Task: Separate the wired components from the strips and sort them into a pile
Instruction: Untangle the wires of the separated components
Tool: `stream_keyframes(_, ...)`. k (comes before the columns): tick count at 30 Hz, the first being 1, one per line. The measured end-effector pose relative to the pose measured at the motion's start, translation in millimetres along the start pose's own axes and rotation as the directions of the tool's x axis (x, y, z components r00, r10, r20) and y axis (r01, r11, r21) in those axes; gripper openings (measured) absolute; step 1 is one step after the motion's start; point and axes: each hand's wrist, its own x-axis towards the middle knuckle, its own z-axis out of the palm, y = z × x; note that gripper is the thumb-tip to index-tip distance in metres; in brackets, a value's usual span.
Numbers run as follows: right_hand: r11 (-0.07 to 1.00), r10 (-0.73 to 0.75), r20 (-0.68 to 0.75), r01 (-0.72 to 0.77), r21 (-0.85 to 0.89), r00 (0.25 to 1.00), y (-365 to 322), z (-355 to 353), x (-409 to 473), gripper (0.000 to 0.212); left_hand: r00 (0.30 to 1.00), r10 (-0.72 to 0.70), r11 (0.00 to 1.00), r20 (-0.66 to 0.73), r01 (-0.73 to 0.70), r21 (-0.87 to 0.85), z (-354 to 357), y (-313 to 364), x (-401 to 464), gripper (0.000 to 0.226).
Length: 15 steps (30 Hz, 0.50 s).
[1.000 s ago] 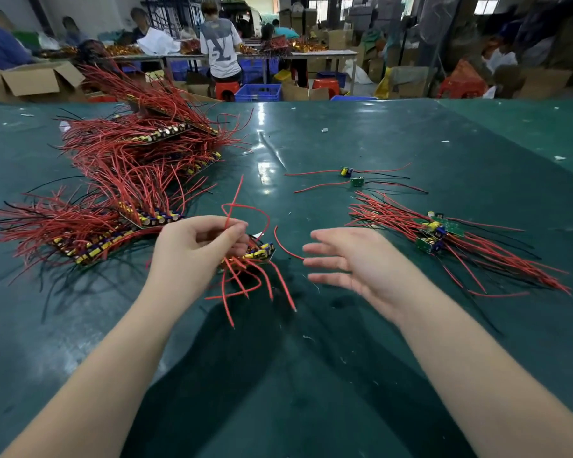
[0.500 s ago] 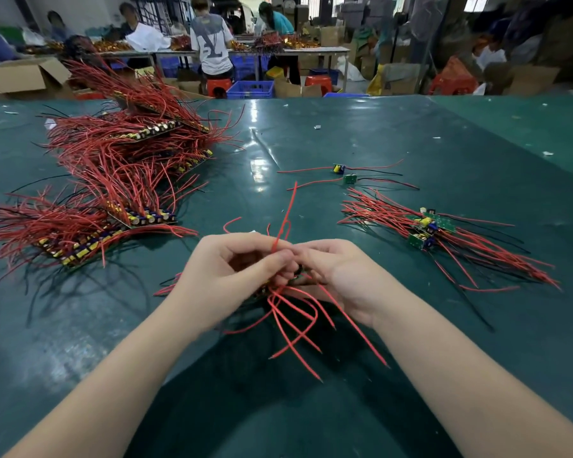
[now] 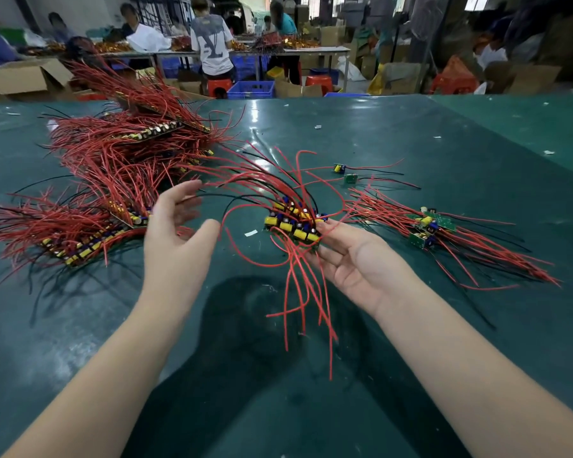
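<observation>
Strip [image 3: 291, 224] of wired components sits above the worktop [image 3: 444, 375], pinched by the right hand [image 3: 354, 262] at its end. Left hand [image 3: 176, 233] hovers spread, holding nothing; it should grip the end board and snap cleanly, clear of tangled red wires [image 3: 308, 292].

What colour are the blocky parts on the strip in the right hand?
Yellow blocky parts, seen in the head view.

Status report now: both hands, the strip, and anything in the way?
Left hand open, holding nothing. Right hand holds the strip at its end, above the table. Sorted pile to the right, path free.
</observation>
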Motion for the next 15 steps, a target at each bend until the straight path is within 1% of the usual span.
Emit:
stream_keyframes(1, 1.0, 0.003, 0.007, -0.003, 0.006, 1.0, 0, 0, 0, 0.008, 0.994, -0.096, 0.988, 0.058, 0.102, -0.113, 3, 1, 0, 0.053)
stream_keyframes(2, 1.0, 0.005, 0.009, -0.005, 0.003, 1.0, 1, 0, 0, 0.01, 0.971, -0.198, 0.939, 0.134, 0.227, -0.258, 6, 2, -1, 0.062)
stream_keyframes(3, 1.0, 0.008, 0.011, -0.008, -0.007, 1.0, 0, 0, 0, 0.011, 0.935, -0.284, 0.857, 0.214, 0.348, -0.381, 9, 2, -2, 0.072)
stream_keyframes(4, 1.0, 0.01, 0.018, -0.009, -0.025, 1.0, 0, -1, 0, 0.01, 0.894, -0.339, 0.769, 0.292, 0.442, -0.462, 10, 1, -2, 0.082)
stream_keyframes(5, 0.999, 0.013, 0.03, -0.012, -0.051, 0.999, 0, 0, -1, 0.01, 0.861, -0.359, 0.703, 0.36, 0.503, -0.503, 11, -1, -3, 0.086)
stream_keyframes(6, 0.996, 0.017, 0.047, -0.013, -0.083, 0.999, 0, 0, -1, 0.012, 0.838, -0.359, 0.667, 0.411, 0.538, -0.515, 12, -3, -3, 0.085)
stream_keyframes(7, 0.994, 0.021, 0.07, -0.013, -0.112, 0.997, 0, 1, -2, 0.015, 0.823, -0.347, 0.66, 0.449, 0.554, -0.507, 12, -3, -4, 0.083)
stream_keyframes(9, 0.987, 0.023, 0.13, -0.002, -0.159, 0.991, 2, 3, -3, 0.017, 0.813, -0.317, 0.71, 0.488, 0.544, -0.447, 12, -4, -5, 0.083)
stream_keyframes(11, 0.979, 0.023, 0.175, 0.014, -0.204, 0.984, 5, 5, -5, 0.019, 0.826, -0.284, 0.775, 0.487, 0.497, -0.39, 11, -7, -6, 0.075)
stream_keyframes(12, 0.974, 0.02, 0.187, 0.023, -0.223, 0.982, 6, 5, -5, 0.022, 0.836, -0.277, 0.791, 0.474, 0.479, -0.381, 11, -7, -7, 0.075)
stream_keyframes(15, 0.973, 0.011, 0.213, 0.038, -0.226, 0.977, 6, 4, -6, 0.038, 0.849, -0.243, 0.793, 0.47, 0.453, -0.407, 9, -11, -7, 0.097)
